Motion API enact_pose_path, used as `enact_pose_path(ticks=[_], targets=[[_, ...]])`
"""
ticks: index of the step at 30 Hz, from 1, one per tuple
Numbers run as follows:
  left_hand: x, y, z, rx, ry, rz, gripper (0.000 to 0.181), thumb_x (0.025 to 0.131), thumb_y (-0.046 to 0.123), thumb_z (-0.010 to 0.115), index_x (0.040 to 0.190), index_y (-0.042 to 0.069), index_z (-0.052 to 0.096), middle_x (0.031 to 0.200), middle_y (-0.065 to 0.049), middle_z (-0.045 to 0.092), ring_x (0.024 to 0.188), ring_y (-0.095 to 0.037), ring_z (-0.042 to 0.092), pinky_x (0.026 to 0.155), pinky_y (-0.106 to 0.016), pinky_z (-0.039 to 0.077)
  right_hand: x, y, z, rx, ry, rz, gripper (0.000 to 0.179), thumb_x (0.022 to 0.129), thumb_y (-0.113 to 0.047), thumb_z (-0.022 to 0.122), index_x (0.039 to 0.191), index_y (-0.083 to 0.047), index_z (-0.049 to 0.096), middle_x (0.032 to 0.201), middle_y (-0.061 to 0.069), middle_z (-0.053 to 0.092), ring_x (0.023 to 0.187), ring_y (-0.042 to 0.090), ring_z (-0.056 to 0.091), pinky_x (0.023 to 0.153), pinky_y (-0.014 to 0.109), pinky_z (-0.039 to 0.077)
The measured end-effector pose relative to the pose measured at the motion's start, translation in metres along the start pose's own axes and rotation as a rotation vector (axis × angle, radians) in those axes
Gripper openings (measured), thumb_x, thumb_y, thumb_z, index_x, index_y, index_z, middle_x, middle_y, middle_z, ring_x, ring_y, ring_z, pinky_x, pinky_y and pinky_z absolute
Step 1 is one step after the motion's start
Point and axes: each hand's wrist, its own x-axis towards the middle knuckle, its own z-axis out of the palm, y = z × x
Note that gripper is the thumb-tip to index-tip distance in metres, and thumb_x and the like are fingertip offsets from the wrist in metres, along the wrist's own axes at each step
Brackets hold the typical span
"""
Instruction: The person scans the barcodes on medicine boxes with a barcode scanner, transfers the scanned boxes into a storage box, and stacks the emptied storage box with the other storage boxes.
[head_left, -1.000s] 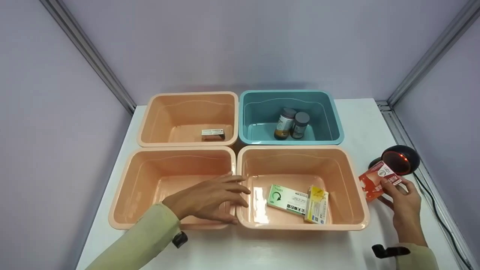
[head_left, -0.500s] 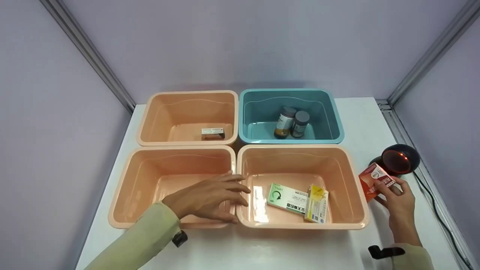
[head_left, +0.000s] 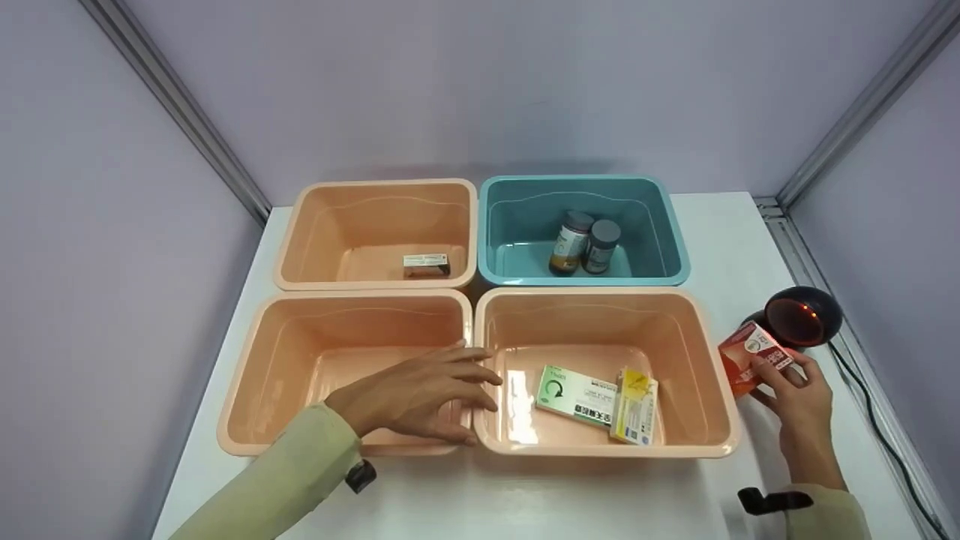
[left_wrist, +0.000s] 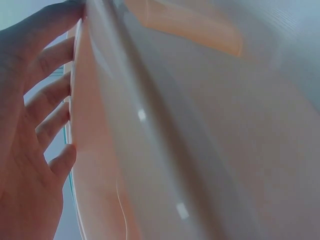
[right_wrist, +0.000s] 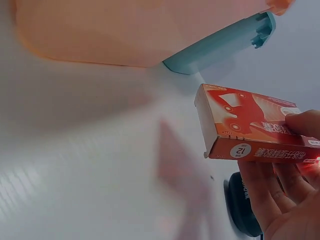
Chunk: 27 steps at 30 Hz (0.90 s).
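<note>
My right hand [head_left: 804, 411] pinches a red and white medicine box [head_left: 739, 364] between thumb and fingers, off the table. Just behind the box stands a black barcode scanner [head_left: 814, 311] with red lights showing. In the right wrist view, the carton [right_wrist: 255, 122] has its printed front turned up, the thumb on top and fingers beneath, with a red glow near its right end. My left hand [head_left: 416, 394] lies palm down over the adjoining rims of the two front bins, its fingers spread and holding nothing; the left wrist view shows fingertips [left_wrist: 62, 82] by a bin wall.
The front right peach bin [head_left: 600, 448] holds a green-white carton [head_left: 576, 394] and a yellow-white carton [head_left: 635, 409]. A small box [head_left: 426, 265] lies in the back left peach bin [head_left: 375, 285]. Two bottles stand in the teal bin [head_left: 517, 281]. A black cable [head_left: 877, 424] runs along the right edge.
The right hand has shifted slightly left with the red medicine box and tilted it, so more of a side panel shows. My left hand has stayed in place.
</note>
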Motion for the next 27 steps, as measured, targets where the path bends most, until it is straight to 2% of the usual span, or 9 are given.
enact_pose_path(ticks=[4, 8, 13, 16, 21, 24, 27], targets=[[0.0, 0.0, 0.0, 0.004, -0.005, -0.003, 0.046, 0.097, 0.055, 0.077, 0.133, 0.026, 0.076, 0.157, 0.002, 0.063, 0.161, -0.034, 0.041, 0.137, -0.058, 0.027, 0.003, -0.022, -0.002, 0.046, 0.011, -0.02, 0.044, 0.095, -0.015, 0.085, 0.127, -0.024, 0.056, 0.096, -0.019, 0.074, 0.082, 0.001, 0.074, 0.066, 0.021, 0.067], [0.0, 0.0, 0.0, -0.009, -0.012, -0.01, 0.046, 0.097, 0.055, 0.077, 0.133, 0.026, 0.076, 0.157, 0.002, 0.063, 0.162, -0.033, 0.04, 0.138, -0.057, 0.025, 0.007, -0.056, 0.003, 0.08, 0.013, -0.069, 0.045, 0.094, -0.013, 0.086, 0.126, -0.023, 0.056, 0.098, -0.018, 0.073, 0.08, 0.003, 0.073, 0.064, 0.019, 0.066], [-0.001, 0.0, 0.0, -0.015, -0.02, -0.021, 0.046, 0.098, 0.055, 0.076, 0.134, 0.026, 0.076, 0.159, 0.003, 0.062, 0.163, -0.032, 0.039, 0.139, -0.056, 0.024, 0.011, -0.1, 0.021, 0.169, -0.103, -0.185, 0.044, 0.095, -0.003, 0.082, 0.125, -0.016, 0.053, 0.099, -0.01, 0.077, 0.075, 0.008, 0.077, 0.061, 0.022, 0.066], [-0.001, 0.0, -0.001, -0.014, -0.023, -0.024, 0.046, 0.098, 0.055, 0.076, 0.134, 0.026, 0.076, 0.159, 0.003, 0.061, 0.163, -0.032, 0.038, 0.139, -0.055, 0.023, 0.013, -0.121, 0.041, 0.17, -0.174, -0.273, 0.043, 0.095, 0.0, 0.081, 0.124, -0.013, 0.052, 0.099, -0.005, 0.078, 0.077, 0.009, 0.077, 0.061, 0.023, 0.067], [0.0, 0.001, 0.0, 0.019, -0.016, -0.01, 0.045, 0.098, 0.056, 0.076, 0.133, 0.027, 0.076, 0.157, 0.003, 0.063, 0.163, -0.031, 0.039, 0.138, -0.057, 0.026, 0.011, -0.144, 0.085, 0.082, -0.291, -0.407, 0.041, 0.095, 0.0, 0.081, 0.124, -0.012, 0.054, 0.102, -0.002, 0.077, 0.085, 0.009, 0.075, 0.067, 0.022, 0.068], [0.0, 0.001, 0.0, 0.043, -0.02, -0.011, 0.046, 0.098, 0.058, 0.075, 0.133, 0.028, 0.076, 0.157, 0.003, 0.063, 0.163, -0.03, 0.039, 0.138, -0.057, 0.026, 0.008, -0.151, 0.115, -0.041, -0.367, -0.478, 0.039, 0.096, -0.005, 0.081, 0.125, -0.013, 0.055, 0.104, -0.003, 0.077, 0.086, 0.009, 0.076, 0.071, 0.022, 0.068], [0.0, 0.001, 0.0, 0.039, -0.035, -0.024, 0.047, 0.099, 0.059, 0.073, 0.134, 0.028, 0.076, 0.159, 0.004, 0.061, 0.164, -0.029, 0.036, 0.139, -0.056, 0.024, 0.003, -0.156, 0.146, -0.229, -0.416, -0.547, 0.039, 0.1, -0.015, 0.08, 0.128, -0.015, 0.054, 0.108, -0.008, 0.076, 0.091, 0.006, 0.075, 0.075, 0.019, 0.067]])
